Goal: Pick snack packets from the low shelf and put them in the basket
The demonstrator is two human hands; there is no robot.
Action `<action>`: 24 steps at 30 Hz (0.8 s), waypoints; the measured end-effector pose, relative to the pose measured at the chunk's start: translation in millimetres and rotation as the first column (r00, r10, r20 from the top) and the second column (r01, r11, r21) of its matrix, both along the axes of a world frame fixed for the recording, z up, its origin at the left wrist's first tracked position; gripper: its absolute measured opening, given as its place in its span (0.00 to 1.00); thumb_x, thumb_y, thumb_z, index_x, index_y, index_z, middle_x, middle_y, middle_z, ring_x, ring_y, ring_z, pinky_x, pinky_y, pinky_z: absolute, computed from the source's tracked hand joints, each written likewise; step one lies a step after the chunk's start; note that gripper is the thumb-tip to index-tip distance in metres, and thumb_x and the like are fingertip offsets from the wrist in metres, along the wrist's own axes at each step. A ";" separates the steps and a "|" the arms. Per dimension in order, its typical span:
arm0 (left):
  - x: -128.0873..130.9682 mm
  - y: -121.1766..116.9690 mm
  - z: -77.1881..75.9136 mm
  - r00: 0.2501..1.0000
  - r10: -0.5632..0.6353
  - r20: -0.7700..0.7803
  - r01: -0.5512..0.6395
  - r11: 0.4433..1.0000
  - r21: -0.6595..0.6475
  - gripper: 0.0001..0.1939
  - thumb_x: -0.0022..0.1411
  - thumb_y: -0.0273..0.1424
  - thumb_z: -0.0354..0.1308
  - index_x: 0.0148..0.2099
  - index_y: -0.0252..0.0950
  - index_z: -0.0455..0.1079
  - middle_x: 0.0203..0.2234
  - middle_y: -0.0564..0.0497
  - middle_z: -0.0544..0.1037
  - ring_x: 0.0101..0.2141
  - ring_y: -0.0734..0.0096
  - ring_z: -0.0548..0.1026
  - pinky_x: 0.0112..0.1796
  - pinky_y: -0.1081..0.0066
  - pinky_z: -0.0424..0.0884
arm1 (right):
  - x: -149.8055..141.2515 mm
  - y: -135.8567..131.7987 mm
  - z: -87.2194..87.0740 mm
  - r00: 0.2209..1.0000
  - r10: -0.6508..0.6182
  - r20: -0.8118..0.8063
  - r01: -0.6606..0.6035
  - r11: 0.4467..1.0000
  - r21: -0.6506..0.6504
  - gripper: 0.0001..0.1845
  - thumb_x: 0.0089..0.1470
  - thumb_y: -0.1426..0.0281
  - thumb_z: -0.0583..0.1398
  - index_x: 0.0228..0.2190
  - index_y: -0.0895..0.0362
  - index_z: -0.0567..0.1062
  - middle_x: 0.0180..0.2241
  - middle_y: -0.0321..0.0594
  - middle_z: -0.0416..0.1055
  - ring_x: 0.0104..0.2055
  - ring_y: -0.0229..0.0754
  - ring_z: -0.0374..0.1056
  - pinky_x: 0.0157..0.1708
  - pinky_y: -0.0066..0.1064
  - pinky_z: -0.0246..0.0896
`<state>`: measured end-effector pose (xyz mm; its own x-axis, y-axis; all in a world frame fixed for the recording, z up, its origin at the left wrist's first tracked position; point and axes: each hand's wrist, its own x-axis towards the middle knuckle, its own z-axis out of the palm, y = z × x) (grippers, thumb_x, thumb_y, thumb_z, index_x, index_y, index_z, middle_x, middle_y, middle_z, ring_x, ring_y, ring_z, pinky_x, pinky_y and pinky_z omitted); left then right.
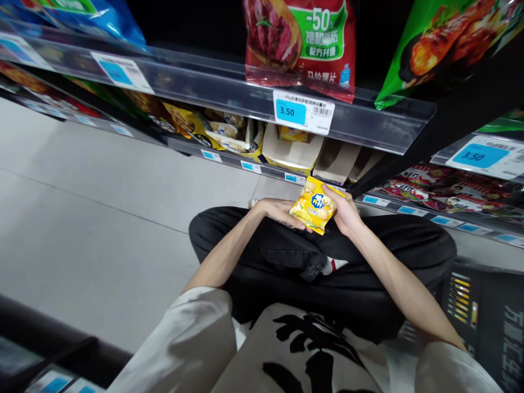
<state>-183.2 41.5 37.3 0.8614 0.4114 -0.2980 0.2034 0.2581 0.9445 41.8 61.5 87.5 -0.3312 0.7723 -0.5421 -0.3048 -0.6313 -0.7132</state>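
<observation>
Both of my hands hold a small yellow snack packet (314, 206) over my crossed legs. My left hand (282, 212) supports its lower left edge, fingers partly under it. My right hand (343, 210) grips its right side, with the thumb on the front. The printed face is turned up toward me. Just beyond, on the bottom shelf, stands an open display box (290, 158) with a similar yellow packet (293, 134) at its back. To its left is another box (229, 136) with more packets.
Above the bottom shelf juts a shelf edge with a clear price rail (229, 90). A red chip bag (301, 43) and a green bag (446, 46) hang over it. A dark basket (483, 305) stands at my right. Grey floor tiles (102, 218) lie left.
</observation>
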 end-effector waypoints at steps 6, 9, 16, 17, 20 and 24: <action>-0.4 0.0 -1.3 1.000 -0.009 0.017 0.009 1.000 0.017 0.27 0.62 0.45 0.71 0.57 0.32 0.78 0.50 0.42 0.84 0.50 0.60 0.82 0.53 0.71 0.77 | 0.4 -0.1 -0.1 1.000 0.002 0.003 -0.002 1.000 0.007 0.26 0.36 0.56 0.79 0.35 0.54 0.82 0.36 0.41 0.84 0.46 0.54 0.81 0.49 0.42 0.75; -0.7 -0.3 -2.1 1.000 -0.013 0.006 0.013 1.000 0.013 0.27 0.63 0.45 0.70 0.57 0.32 0.78 0.51 0.42 0.83 0.51 0.61 0.82 0.53 0.71 0.76 | 0.6 -0.1 -1.5 1.000 0.005 -0.001 -0.005 1.000 0.010 0.25 0.36 0.56 0.79 0.34 0.55 0.82 0.35 0.41 0.84 0.44 0.54 0.81 0.48 0.42 0.75; -0.4 -0.9 -1.2 1.000 0.005 -0.026 -0.006 1.000 -0.029 0.28 0.60 0.45 0.72 0.56 0.32 0.78 0.51 0.40 0.83 0.51 0.58 0.82 0.53 0.69 0.77 | 1.0 -0.1 -3.2 1.000 0.006 -0.011 -0.006 1.000 0.024 0.24 0.37 0.56 0.79 0.34 0.55 0.82 0.35 0.41 0.84 0.44 0.53 0.81 0.48 0.42 0.76; -0.4 -0.8 -1.2 1.000 0.003 -0.030 -0.004 1.000 -0.029 0.28 0.60 0.45 0.72 0.56 0.32 0.78 0.51 0.40 0.83 0.51 0.58 0.82 0.53 0.69 0.77 | 1.0 -0.2 -2.6 1.000 0.008 -0.012 -0.007 1.000 0.026 0.24 0.37 0.56 0.79 0.34 0.55 0.82 0.35 0.41 0.84 0.44 0.53 0.81 0.48 0.42 0.76; -0.3 -0.7 -1.2 1.000 -0.001 -0.025 0.001 1.000 -0.023 0.28 0.62 0.45 0.71 0.56 0.32 0.78 0.51 0.40 0.83 0.51 0.59 0.82 0.52 0.69 0.77 | 0.9 -0.5 -0.5 1.000 0.009 -0.013 -0.008 1.000 0.024 0.24 0.37 0.56 0.79 0.33 0.55 0.82 0.35 0.41 0.84 0.44 0.54 0.81 0.48 0.42 0.76; -0.1 -0.6 -1.0 1.000 -0.001 -0.013 0.001 1.000 -0.008 0.27 0.63 0.44 0.70 0.56 0.32 0.78 0.50 0.41 0.83 0.51 0.60 0.82 0.53 0.70 0.77 | 0.6 -0.5 -0.9 1.000 0.007 -0.009 -0.007 1.000 0.020 0.24 0.36 0.56 0.79 0.32 0.56 0.82 0.35 0.42 0.84 0.43 0.54 0.81 0.47 0.41 0.76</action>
